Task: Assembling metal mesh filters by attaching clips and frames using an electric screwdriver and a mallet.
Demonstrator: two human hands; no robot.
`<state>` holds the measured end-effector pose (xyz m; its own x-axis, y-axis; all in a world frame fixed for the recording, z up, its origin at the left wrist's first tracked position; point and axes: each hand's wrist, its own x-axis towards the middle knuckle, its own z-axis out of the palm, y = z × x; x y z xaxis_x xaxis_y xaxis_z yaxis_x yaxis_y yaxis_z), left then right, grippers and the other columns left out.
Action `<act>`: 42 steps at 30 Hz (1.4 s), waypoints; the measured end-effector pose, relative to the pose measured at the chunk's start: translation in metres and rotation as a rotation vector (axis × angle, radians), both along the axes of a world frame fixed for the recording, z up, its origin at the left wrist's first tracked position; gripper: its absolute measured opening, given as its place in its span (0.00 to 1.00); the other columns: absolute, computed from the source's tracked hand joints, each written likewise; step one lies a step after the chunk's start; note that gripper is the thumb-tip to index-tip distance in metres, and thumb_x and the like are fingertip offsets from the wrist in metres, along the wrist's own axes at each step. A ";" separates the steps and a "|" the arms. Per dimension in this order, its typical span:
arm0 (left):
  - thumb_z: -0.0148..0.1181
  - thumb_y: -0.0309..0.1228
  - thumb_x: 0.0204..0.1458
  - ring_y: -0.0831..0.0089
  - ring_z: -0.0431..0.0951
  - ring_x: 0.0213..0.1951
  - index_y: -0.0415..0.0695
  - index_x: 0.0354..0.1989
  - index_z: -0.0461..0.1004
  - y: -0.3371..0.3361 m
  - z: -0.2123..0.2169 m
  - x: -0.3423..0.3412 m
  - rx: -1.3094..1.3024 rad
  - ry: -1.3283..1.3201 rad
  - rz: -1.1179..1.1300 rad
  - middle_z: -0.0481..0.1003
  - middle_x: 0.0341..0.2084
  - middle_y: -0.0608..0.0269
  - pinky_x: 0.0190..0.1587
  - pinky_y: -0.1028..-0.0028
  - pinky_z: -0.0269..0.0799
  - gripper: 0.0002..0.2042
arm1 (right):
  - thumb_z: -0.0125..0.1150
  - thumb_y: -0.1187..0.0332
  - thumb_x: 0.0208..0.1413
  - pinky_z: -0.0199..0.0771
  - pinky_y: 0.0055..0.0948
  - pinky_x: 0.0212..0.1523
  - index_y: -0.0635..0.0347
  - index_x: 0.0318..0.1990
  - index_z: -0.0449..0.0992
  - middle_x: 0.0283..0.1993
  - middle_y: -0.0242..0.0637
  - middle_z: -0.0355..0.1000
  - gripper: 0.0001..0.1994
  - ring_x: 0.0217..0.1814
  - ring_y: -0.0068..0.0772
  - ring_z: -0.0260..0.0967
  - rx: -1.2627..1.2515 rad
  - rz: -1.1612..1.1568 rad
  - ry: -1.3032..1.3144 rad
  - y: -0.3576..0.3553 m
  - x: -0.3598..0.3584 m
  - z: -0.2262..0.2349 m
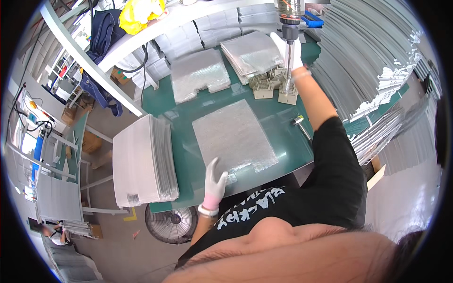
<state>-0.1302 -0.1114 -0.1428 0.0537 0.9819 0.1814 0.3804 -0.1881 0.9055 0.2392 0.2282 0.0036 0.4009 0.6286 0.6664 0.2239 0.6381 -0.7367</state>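
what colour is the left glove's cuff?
Pink cuff on the left hand; best seen in the head view.

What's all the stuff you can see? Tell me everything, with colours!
Table: one, green, centre
Flat sheet: one, greyish, mid-table
Sheet piles: two, greyish, table's far side
White stack: one, table's left edge
Moulded parts: several, beige, by right pile
Power driver: one, black-tipped, above parts
Hammer-like tool: one, silver head, table's right
Yellow bag: one, upper left
Fan: one, dark, floor
Long strips: many, grey, right
Another person: one, pale top, far lower left
Far-left clutter: too small to count
Black shirt: one, lower middle
Left hand grip: one, white-gloved, sheet's near edge
Right hand grip: one, white-gloved, behind driver
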 end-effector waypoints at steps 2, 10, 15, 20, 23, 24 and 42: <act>0.53 0.32 0.62 0.57 0.68 0.62 0.36 0.65 0.62 0.006 -0.001 0.010 -0.122 -0.490 -0.174 0.69 0.59 0.46 0.67 0.61 0.59 0.24 | 0.72 0.66 0.50 0.72 0.33 0.52 0.67 0.60 0.65 0.53 0.38 0.70 0.32 0.50 0.29 0.69 0.101 0.076 -0.168 -0.078 -0.052 -0.003; 0.52 0.20 0.62 0.86 0.68 0.36 0.38 0.69 0.58 0.027 0.039 0.071 -0.057 -0.960 0.319 0.74 0.53 0.61 0.42 0.83 0.67 0.26 | 0.76 0.53 0.40 0.43 0.58 0.72 0.58 0.67 0.62 0.70 0.59 0.52 0.46 0.73 0.66 0.45 -0.210 0.262 -0.685 -0.305 -0.129 -0.120; 0.50 0.19 0.63 0.75 0.74 0.50 0.35 0.67 0.59 0.001 0.015 0.025 0.059 -0.712 0.373 0.70 0.56 0.56 0.54 0.78 0.70 0.23 | 0.71 0.59 0.46 0.58 0.49 0.65 0.53 0.70 0.59 0.64 0.59 0.60 0.42 0.66 0.62 0.56 -0.400 -0.068 -0.793 -0.280 -0.057 -0.094; 0.55 0.21 0.60 0.73 0.73 0.46 0.37 0.70 0.55 -0.009 -0.002 0.016 0.056 -0.683 0.414 0.71 0.50 0.56 0.51 0.75 0.72 0.29 | 0.70 0.64 0.48 0.74 0.34 0.44 0.54 0.73 0.54 0.41 0.46 0.73 0.44 0.40 0.45 0.74 -0.766 0.301 -0.655 -0.285 -0.059 -0.101; 0.70 0.30 0.48 0.59 0.73 0.45 0.40 0.69 0.58 -0.001 0.007 0.010 0.235 0.315 0.416 0.71 0.47 0.47 0.49 0.67 0.72 0.39 | 0.70 0.63 0.48 0.74 0.36 0.42 0.54 0.72 0.55 0.35 0.44 0.74 0.43 0.37 0.46 0.74 -0.739 0.275 -0.625 -0.288 -0.072 -0.106; 0.70 0.30 0.48 0.59 0.73 0.45 0.40 0.69 0.58 0.002 0.006 0.005 0.228 0.319 0.420 0.71 0.47 0.47 0.49 0.67 0.72 0.39 | 0.70 0.63 0.48 0.74 0.36 0.42 0.54 0.72 0.55 0.35 0.44 0.74 0.43 0.37 0.46 0.74 -0.743 0.283 -0.625 -0.286 -0.074 -0.114; 0.71 0.44 0.45 0.50 0.75 0.48 0.43 0.65 0.67 0.023 -0.025 -0.013 -0.122 0.675 0.299 0.72 0.49 0.41 0.53 0.59 0.71 0.37 | 0.64 0.58 0.52 0.74 0.37 0.53 0.57 0.59 0.73 0.50 0.46 0.76 0.27 0.52 0.45 0.75 -0.656 0.237 -0.763 -0.287 -0.078 -0.163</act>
